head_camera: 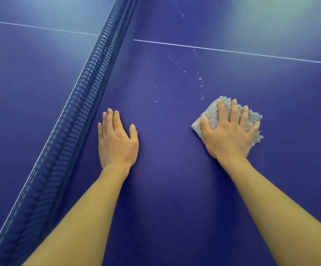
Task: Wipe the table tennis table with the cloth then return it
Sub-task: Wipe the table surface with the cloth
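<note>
Grey fluffy cloth [213,114] flat on blue table [175,179].

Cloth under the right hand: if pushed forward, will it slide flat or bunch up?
Probably floppy and light: the cloth looks fluffy and folded. Pressed flat by the right hand, fingers spread, it should slide over the smooth table; edges may bunch.

No writing, label, brand, number or sign can be read. The dark blue table tennis table [171,189] bears only a thin white painted line [232,51], which runs on either side of the blue mesh net [90,89] and spells nothing.
</note>
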